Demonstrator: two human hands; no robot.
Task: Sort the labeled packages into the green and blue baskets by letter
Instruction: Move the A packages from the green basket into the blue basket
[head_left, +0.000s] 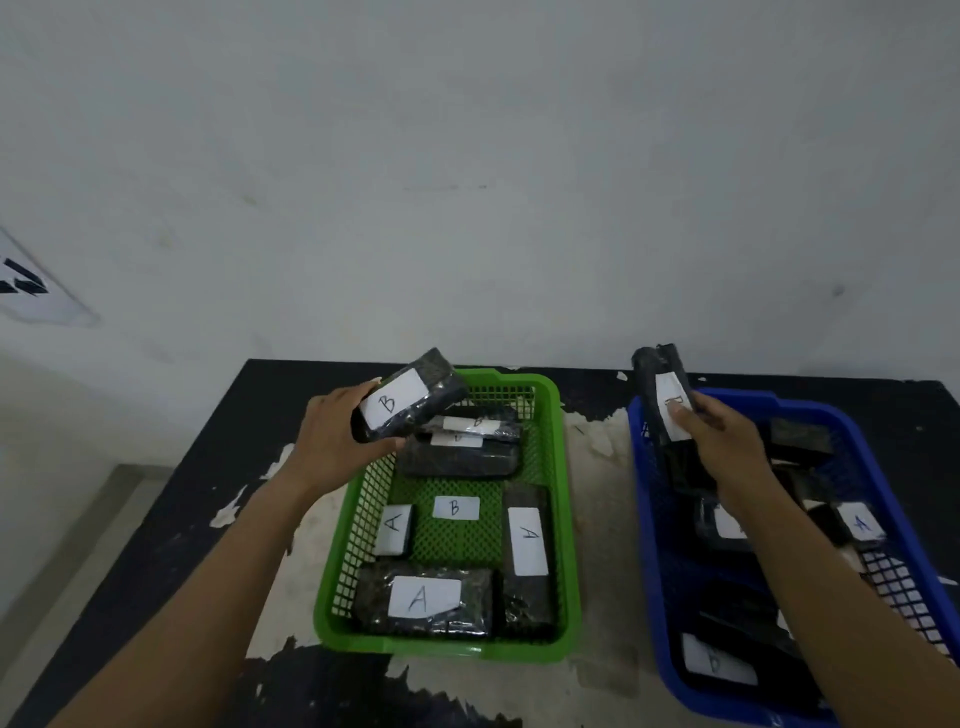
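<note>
Two bare arms come in from 6 o'clock over the dark table. The left hand grips a B pack in the air, over the green basket at its 11 o'clock corner. The right hand grips another pack over the blue basket at its 11 o'clock corner; the thumb hides its letter. Both baskets hold more packs marked A and B.

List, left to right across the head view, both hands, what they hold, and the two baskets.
left hand gripping the package marked B → green basket → second package, letter covered by the thumb → right hand holding it → blue basket
</note>
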